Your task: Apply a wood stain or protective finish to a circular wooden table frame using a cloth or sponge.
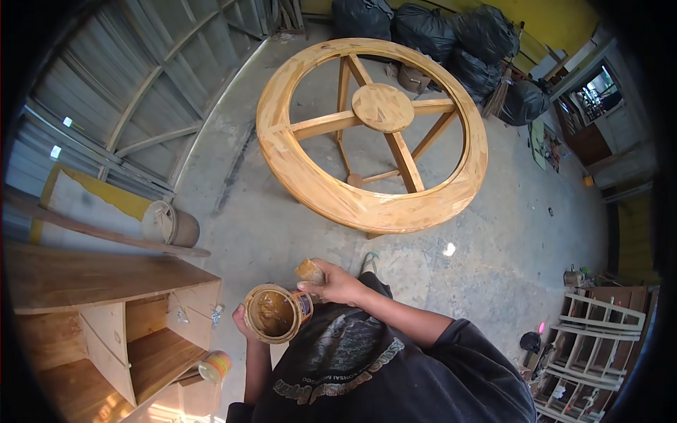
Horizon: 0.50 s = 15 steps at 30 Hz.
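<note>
My left hand is wrapped round an open round can and holds it at my front, tilted so the inside shows. Brown paste coats the can's inside and rim. Just above the can, the fingers of my right hand pinch a small tan piece with brown smears; whether it is a scraper or a pad I cannot tell. Beyond my hands stands a round wooden table frame, with crossed bars, a disc at its centre and an open ring between. Patchy lighter and darker marks cover its top.
A wooden cabinet with open compartments stands at the left, a bucket behind it and another can beside it. Black bags and a broom line the back. Slatted wooden frames lie at the right.
</note>
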Available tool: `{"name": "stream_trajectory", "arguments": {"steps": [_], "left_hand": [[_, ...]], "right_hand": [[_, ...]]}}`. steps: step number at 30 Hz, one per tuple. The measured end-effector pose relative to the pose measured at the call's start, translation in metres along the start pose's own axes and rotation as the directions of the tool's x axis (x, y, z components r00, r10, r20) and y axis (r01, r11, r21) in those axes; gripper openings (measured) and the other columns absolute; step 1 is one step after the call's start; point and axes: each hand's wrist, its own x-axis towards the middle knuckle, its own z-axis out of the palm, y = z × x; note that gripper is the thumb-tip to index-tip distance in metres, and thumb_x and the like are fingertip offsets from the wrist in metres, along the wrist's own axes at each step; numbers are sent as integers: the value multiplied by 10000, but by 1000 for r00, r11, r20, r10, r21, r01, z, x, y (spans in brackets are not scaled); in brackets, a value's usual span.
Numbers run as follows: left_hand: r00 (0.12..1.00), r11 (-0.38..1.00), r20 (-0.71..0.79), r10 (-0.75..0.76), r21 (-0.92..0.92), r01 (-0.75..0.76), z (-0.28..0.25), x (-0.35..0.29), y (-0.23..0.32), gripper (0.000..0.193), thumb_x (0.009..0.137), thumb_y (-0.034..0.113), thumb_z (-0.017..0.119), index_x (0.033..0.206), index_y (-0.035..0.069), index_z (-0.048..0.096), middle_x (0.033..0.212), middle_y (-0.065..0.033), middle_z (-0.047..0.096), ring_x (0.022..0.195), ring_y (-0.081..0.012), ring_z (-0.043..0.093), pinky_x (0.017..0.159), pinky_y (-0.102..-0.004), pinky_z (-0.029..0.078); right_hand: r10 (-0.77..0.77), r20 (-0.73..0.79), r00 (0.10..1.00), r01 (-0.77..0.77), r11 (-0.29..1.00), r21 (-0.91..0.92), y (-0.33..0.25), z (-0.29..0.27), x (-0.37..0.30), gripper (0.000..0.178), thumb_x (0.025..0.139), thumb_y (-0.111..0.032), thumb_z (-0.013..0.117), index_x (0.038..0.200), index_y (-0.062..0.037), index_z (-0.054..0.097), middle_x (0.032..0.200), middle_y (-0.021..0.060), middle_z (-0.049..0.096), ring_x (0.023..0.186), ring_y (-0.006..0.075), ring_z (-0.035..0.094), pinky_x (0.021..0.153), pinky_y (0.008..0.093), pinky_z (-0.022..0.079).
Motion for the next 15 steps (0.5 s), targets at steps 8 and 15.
{"name": "stream_trajectory", "arguments": {"steps": [8,15], "left_hand": [[981,992,164,-108,86,94,-2,-11,9,856,838,568,385,1344,-122,391,1225,-225,572,1104,-310,583,952,-414,469],[985,992,153,-82,110,66,4,-24,-26,880,838,599,366,1332,-128,402,1220,-231,571,1084,-325,593,935,-424,486]], "right_hand": [[-38,-30,999,43,981,187,31,26,-13,306,913,-273,678,1114,-61,587,817,1,633,700,76,582,611,238,460],[26,50,998,-32,991,128,26,2,-39,312,905,-244,687,1091,-20,575,847,32,636,739,103,585,670,271,491]]}}
